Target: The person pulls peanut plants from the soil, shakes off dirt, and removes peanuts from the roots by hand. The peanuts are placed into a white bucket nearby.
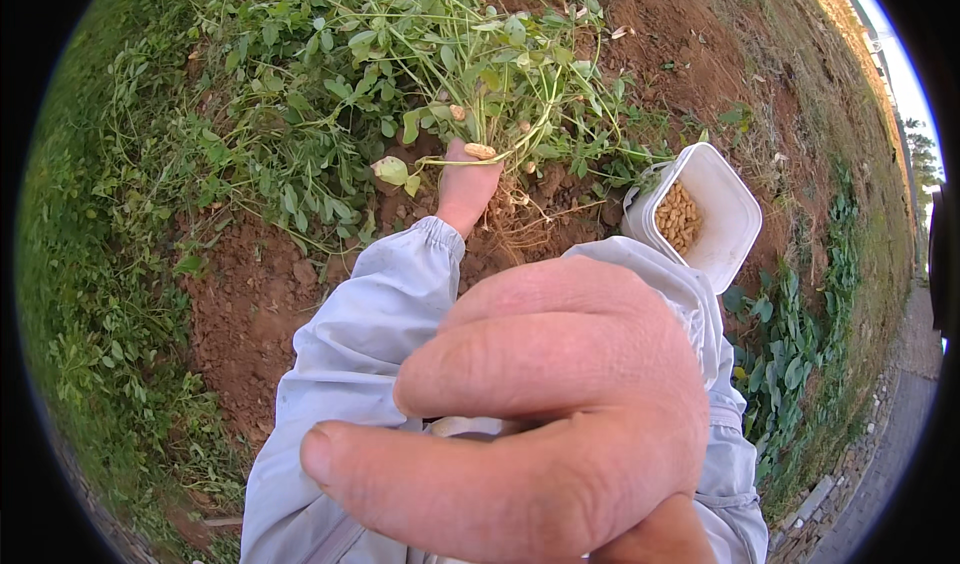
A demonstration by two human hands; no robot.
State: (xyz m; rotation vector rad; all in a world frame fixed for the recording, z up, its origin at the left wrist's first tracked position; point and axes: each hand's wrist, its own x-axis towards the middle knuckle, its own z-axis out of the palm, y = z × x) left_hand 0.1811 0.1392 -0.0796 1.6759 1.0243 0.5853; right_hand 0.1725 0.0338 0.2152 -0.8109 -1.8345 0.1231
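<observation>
My left hand (466, 193) is at the base of an uprooted peanut plant (487, 76), its fingers closed around the stems and partly hidden by leaves. Peanut pods (480, 151) and thin roots hang at the plant's base, beside the hand. My right hand (555, 406) is raised very near the camera, large in the lower middle, with curled fingers and the thumb stretched to the left. Nothing shows in its fingers, and it touches no plant. To the right, a white square plastic bucket (721, 241) stands tilted with shelled-on peanuts (677, 217) inside.
Leafy green plants (225, 114) cover the left and upper ground. Reddish-brown soil (247, 309) shows between them. Broad-leaved plants (795, 361) grow at the right, beside dry grass. A paved path (892, 444) runs along the far right edge.
</observation>
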